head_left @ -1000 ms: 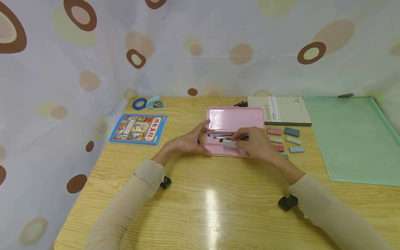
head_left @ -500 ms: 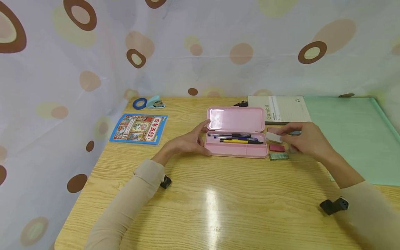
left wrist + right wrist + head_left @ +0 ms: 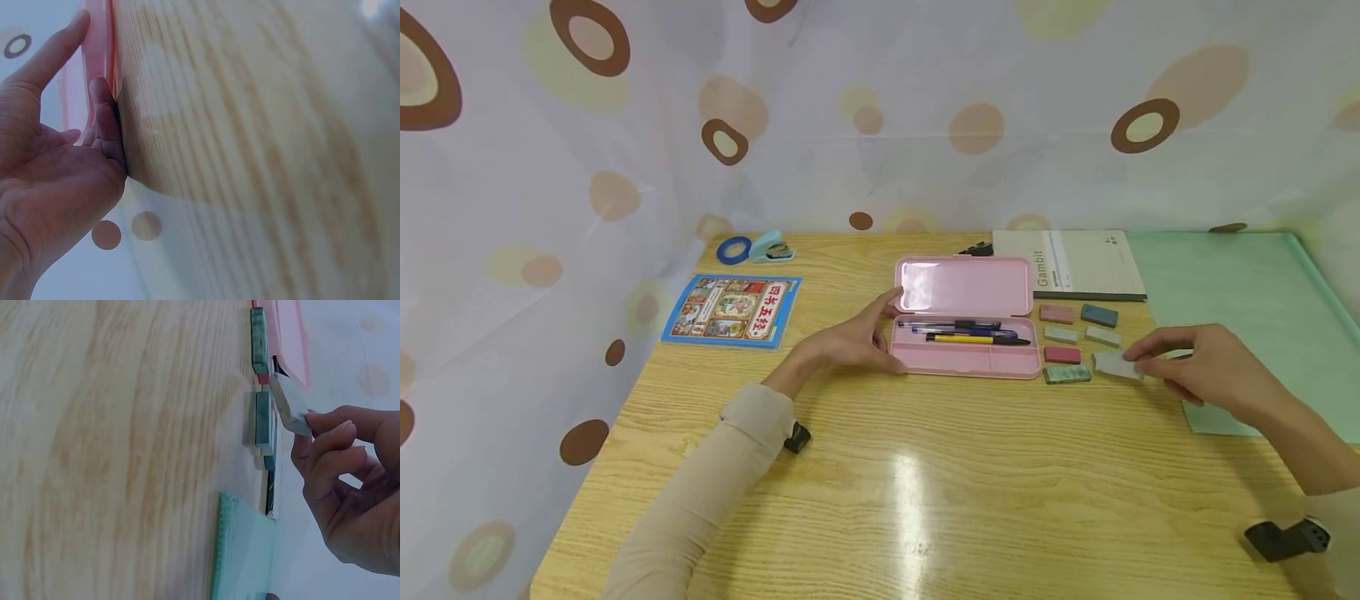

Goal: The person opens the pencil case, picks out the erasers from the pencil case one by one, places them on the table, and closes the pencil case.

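Observation:
My left hand (image 3: pixel 853 340) rests against the left end of the open pink pencil case (image 3: pixel 917 365), its thumb at the front corner and index finger up by the hinge. Three pens lie in the case's back section: a yellow one (image 3: pixel 970 339), a blue one and a black one. To the right, my right hand (image 3: pixel 1213 367) pinches a white eraser (image 3: pixel 1117 365) between thumb and fingertips. In the right wrist view that eraser (image 3: pixel 291 405) is tilted above the others. Rows of block erasers lie beside the case, among them pink (image 3: pixel 1056 314), dark blue (image 3: pixel 1099 316) and marbled green (image 3: pixel 1067 375).
Behind the erasers lies a Gambit notebook (image 3: pixel 1090 262), and a green mesh folder (image 3: pixel 1240 292) covers the right side. At the left are a blue-edged booklet (image 3: pixel 733 310), a light blue stapler (image 3: pixel 771 247) and a roll of blue tape (image 3: pixel 733 250). A patterned curtain (image 3: pixel 820 108) hangs behind.
My right hand has carried the white eraser from over the pencil case rightward to the right column of erasers, lower toward the front. My left hand has stayed at the case.

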Demonstrator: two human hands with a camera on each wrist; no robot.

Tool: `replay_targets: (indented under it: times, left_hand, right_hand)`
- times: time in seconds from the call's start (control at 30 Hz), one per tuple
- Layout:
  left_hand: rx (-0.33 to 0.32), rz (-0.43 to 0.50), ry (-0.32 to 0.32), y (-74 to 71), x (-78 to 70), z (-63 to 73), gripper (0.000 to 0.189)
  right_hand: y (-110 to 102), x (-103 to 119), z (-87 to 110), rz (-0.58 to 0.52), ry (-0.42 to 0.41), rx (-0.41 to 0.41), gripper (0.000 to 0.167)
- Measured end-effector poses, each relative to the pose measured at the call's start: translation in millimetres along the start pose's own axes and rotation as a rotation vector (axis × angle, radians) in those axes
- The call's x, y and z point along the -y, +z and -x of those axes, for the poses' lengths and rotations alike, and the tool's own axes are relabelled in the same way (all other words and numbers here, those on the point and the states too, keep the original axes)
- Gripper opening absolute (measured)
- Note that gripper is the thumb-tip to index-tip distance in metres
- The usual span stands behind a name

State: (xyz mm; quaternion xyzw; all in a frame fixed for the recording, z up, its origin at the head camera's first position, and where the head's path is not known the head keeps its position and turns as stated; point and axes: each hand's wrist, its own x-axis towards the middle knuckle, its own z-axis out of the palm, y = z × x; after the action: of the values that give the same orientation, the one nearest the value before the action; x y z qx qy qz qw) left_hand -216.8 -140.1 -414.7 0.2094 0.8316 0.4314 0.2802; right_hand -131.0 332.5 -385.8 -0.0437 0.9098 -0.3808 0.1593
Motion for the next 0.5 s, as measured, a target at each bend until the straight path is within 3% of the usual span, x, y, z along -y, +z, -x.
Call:
replay_targets:
  times: [0.27, 0.5]
  left_hand:
    - [-0.004, 0.001, 0.008, 0.5, 2.5, -0.3, 0.124]
    - [-0.004, 0.005, 0.01, 0.5, 2.8, 0.0, 0.124]
  right_hand:
    - [0.0, -14.6, -2.4, -0.044, -0.022, 0.078, 0.027]
    - [-4.0, -19.3, -9.0, -0.053, -0.041, 0.082, 0.027]
